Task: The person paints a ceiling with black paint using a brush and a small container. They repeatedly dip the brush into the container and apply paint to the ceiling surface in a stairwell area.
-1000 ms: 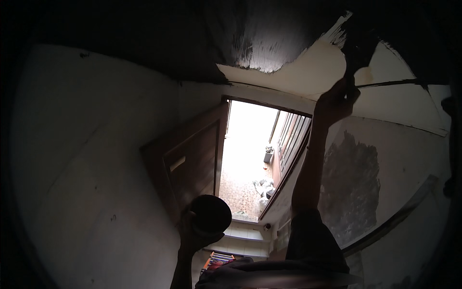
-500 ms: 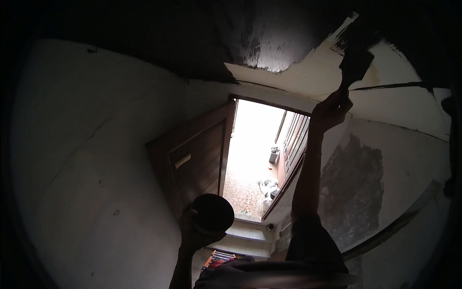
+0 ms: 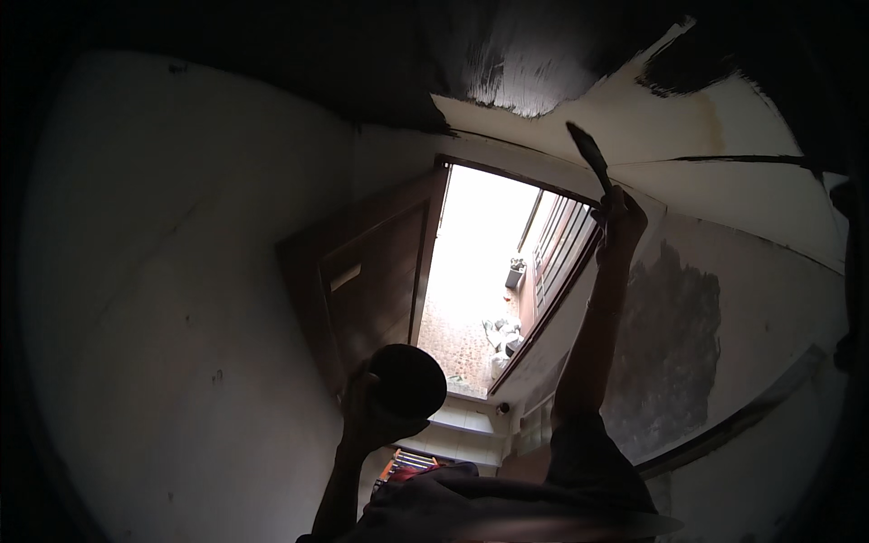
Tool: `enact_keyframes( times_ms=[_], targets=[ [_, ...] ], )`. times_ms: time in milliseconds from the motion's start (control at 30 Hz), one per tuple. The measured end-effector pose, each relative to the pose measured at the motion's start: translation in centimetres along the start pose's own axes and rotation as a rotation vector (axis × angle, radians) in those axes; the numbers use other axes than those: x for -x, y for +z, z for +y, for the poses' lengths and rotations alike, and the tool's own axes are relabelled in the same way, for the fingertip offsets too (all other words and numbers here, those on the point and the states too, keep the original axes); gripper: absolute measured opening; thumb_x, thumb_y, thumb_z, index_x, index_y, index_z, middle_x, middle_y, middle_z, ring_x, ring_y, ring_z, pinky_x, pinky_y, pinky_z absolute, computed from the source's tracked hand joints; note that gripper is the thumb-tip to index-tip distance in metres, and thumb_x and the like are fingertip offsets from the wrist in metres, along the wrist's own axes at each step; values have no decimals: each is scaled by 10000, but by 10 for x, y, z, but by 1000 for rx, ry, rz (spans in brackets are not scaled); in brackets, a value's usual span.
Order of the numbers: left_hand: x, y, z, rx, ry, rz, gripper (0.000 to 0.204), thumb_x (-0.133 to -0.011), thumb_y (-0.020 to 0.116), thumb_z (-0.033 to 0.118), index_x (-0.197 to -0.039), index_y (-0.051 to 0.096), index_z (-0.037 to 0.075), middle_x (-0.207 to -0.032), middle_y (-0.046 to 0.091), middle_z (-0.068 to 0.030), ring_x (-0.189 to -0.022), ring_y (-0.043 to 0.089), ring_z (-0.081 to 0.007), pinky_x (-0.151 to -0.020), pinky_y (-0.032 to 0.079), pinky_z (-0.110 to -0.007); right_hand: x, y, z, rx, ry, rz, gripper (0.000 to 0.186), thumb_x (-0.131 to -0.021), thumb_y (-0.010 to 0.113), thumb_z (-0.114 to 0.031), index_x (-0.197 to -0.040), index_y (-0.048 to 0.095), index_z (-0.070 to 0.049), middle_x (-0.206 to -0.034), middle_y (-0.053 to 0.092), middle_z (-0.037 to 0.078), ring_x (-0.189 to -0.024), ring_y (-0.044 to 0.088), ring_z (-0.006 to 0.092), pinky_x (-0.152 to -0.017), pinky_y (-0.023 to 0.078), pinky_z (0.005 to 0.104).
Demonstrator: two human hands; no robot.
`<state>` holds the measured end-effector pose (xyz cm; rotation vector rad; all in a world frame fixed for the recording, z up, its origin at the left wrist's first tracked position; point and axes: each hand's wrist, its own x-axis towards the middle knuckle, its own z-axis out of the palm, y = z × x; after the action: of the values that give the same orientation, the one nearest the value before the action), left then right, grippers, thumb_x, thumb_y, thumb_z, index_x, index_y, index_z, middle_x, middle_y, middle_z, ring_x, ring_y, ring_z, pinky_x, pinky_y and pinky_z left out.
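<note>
Raised up at the right, my right hand (image 3: 622,220) is closed round the handle of a paintbrush (image 3: 589,152). The brush is seen nearly edge-on, its dark bristles pointing up and left, apart from the ceiling as far as I can see. Overhead, the ceiling (image 3: 625,122) is pale cream in part, with dark paint (image 3: 516,63) ending in ragged, streaky edges. Lower down, my left hand (image 3: 367,412) grips a round dark tub (image 3: 407,382) by its side, thumb near the rim. The tub's inside is too dark to make out.
Ahead is a bright doorway (image 3: 471,271) with a brown wooden door (image 3: 376,267) swung inward on its left. Pale steps (image 3: 466,430) lie below it. A white wall (image 3: 181,271) runs along the left; the right wall bears a grey patch (image 3: 665,335) and a dark rail (image 3: 733,421).
My right hand has brought the paintbrush down and left, away from the ceiling's dark paint edge, and turned it edge-on. The tub has shifted slightly up in view.
</note>
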<state>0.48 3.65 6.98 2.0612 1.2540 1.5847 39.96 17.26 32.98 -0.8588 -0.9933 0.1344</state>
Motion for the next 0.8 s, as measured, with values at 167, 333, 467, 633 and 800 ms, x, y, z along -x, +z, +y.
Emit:
enact_keyframes(
  times_ms=[167,333,467,633,800],
  targets=[
    [5,3,0,68,104,45,1085,-424,1022,346,-1316,462,84,-1317,559,-201,-1200,594,-362,-995,516,-481,-17,0,19,-668,276,-428,291,-986,630,-167,-894,616,109,-801,586,101,-767,607,180,-746,578,376],
    [6,-2,5,69,153,64,1077,-437,1018,340,-1316,449,91,-1312,556,-207,-1201,594,-367,-985,528,-480,-42,13,4,911,-125,-367,467,-1025,468,-411,-1171,651,-6,-1038,710,216,-990,682,348,-931,506,391],
    [6,-7,9,7,110,44,1047,-468,1003,311,-1330,454,86,-1297,568,-197,-1189,604,-361,-971,541,-470,-68,35,-26,668,-296,-335,376,-988,471,-220,-1145,661,64,-1153,667,233,-1133,603,293,-1003,460,366],
    [7,-11,8,22,83,62,1069,-468,998,309,-1361,456,83,-1294,574,-184,-1182,609,-354,-971,541,-463,-96,32,-85,-1120,-133,-836,227,-936,529,-57,-1028,669,96,-910,612,138,-865,512,241,-950,452,450],
    [11,-20,6,25,68,25,1082,-481,1011,409,-1320,404,95,-1364,504,-230,-1241,544,-412,-1006,491,-534,-48,22,-138,-568,-610,-478,322,-951,633,-158,-1203,657,40,-1169,683,191,-1054,637,266,-935,510,384]
  ],
)
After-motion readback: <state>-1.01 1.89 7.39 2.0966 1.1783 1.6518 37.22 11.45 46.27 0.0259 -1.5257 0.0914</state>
